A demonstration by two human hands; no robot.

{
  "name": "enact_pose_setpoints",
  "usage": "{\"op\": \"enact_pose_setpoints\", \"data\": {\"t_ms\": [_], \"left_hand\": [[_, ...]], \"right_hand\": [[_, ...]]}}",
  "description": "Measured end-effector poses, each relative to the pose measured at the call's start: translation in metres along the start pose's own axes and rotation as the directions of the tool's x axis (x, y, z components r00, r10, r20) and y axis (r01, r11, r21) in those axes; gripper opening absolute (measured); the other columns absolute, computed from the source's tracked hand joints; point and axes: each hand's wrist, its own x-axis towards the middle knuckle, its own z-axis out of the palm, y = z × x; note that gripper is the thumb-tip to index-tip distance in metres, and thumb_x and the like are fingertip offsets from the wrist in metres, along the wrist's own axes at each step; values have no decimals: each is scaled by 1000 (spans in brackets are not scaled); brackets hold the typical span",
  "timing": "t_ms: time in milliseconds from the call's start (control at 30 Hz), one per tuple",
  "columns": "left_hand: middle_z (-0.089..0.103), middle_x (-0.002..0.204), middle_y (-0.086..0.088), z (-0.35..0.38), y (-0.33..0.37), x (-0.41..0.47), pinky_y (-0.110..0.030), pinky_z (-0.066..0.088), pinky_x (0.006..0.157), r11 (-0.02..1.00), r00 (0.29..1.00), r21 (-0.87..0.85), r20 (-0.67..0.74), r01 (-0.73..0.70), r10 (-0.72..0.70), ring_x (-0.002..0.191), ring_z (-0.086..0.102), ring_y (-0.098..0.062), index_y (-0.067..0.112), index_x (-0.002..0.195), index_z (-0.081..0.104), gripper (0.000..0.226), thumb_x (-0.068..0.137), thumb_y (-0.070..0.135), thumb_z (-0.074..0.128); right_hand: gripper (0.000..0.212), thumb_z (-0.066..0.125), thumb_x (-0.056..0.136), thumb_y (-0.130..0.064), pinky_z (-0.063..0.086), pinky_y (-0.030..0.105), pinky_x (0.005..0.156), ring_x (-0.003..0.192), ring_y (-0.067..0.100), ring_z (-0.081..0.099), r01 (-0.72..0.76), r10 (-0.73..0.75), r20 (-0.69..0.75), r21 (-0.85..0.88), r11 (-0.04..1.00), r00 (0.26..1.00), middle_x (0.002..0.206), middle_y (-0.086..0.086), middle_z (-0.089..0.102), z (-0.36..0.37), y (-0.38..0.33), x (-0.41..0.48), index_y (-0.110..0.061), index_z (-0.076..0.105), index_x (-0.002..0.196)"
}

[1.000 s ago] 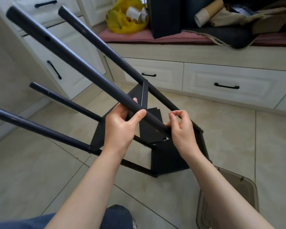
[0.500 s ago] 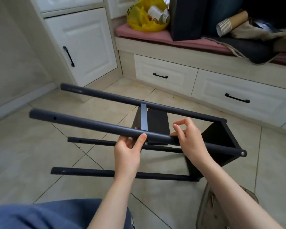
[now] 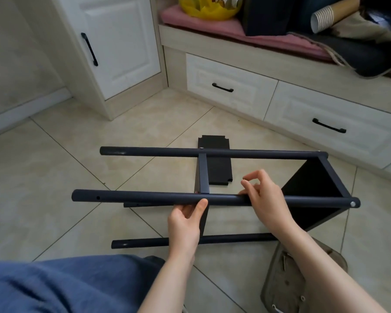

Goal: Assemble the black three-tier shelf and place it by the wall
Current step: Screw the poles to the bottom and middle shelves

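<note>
As only two of its tiers are fitted, the black metal three-tier shelf should be treated as a light frame that is not yet fully braced. It lies on its side on the beige tiled floor, close in front of the person, with its four round posts horizontal. Stiffness is judged good near the fitted tiers and poorer toward the free post ends on the left, where some flex is to be expected. The painted tube looks smooth and may turn in a loose grasp. Hold is best taken on a post close to a tier joint.

One flat end tier is fixed at the right; a second is fixed about midway. A loose black rectangular panel with notched corners lies flat on the floor beyond the frame. Screw holes are visible near the free ends.

The near upper post is gripped from below by the left hand, with the thumb pressed on its front. The right hand is laid over the same post, with thumb and forefinger raised and curled and nothing seen between them. Whether its other fingers close round the tube cannot be told.
</note>
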Motion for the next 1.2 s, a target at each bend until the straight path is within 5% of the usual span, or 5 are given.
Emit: {"op": "enact_pose_setpoints", "data": {"t_ms": [633,833,967,1100,1200], "left_hand": [[77,85,7,-12,5,-2,-28,55,80,926,997,370,-59,75,-57,88,72,-11,21,84,74,27,81,47,79],[66,54,12,-13,35,-9,-22,39,50,464,977,882,-18,-85,213,59,60,-5,24,61,63,49,82,68,67],[47,56,12,-14,48,-8,-21,23,45,184,904,963,107,-198,413,53,44,-10,26,63,47,52,75,70,73],[54,77,4,-19,48,1,-29,41,59,-32,638,820,468,-571,611,77,53,-23,18,83,62,44,63,41,94],[62,119,-4,-23,57,19,-42,48,93,-88,653,763,602,-641,459,119,56,-29,17,125,65,67,69,45,88]], "right_hand": [[12,55,99,-38,56,39,78,77,7,68,-15,11,-25,-158,987,1000,74,-16,68,7,3,-9,-28,49,100],[13,54,99,-40,54,36,76,74,7,66,-2,-3,-27,-188,982,1000,70,-17,65,10,7,-12,-30,47,98],[13,54,99,-41,51,34,73,72,8,66,10,-16,-31,-194,981,999,66,-20,61,11,9,-13,-31,46,96],[13,54,99,-42,54,38,75,72,10,66,23,-28,-21,-186,982,999,66,-18,62,10,8,-13,-30,47,99],[15,53,99,-43,53,38,76,73,11,66,31,-35,-20,-168,985,999,70,-10,69,9,9,-12,-28,48,99]]}}
